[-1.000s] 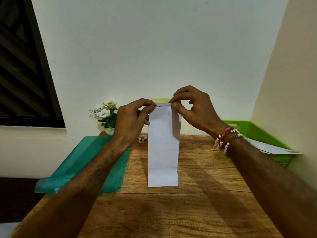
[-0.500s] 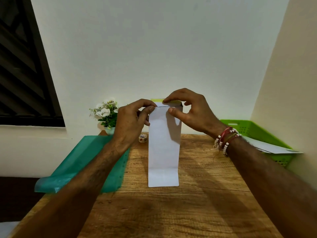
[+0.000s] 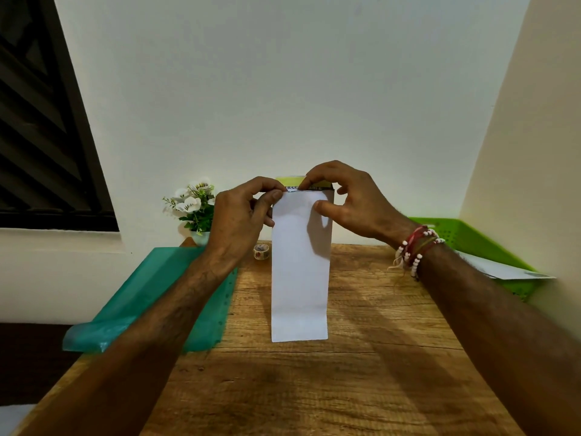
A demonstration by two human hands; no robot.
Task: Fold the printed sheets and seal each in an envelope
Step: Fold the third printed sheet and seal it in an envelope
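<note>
Left hand point(image 3: 239, 215) and right hand point(image 3: 352, 204) pinch envelope point(image 3: 300, 272) top edge (printed sheet point(image 3: 290, 183) protruding).

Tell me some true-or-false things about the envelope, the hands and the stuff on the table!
1. The left hand and right hand pinch the top of the envelope. True.
2. The envelope lies flat. False: it is held upright.
3. A printed sheet pokes out of the envelope's top. True.
4. The green tray is on the left. False: it is on the right; the teal folder is on the left.
5. The bracelets are on the left wrist. False: they are on the right wrist.
</note>
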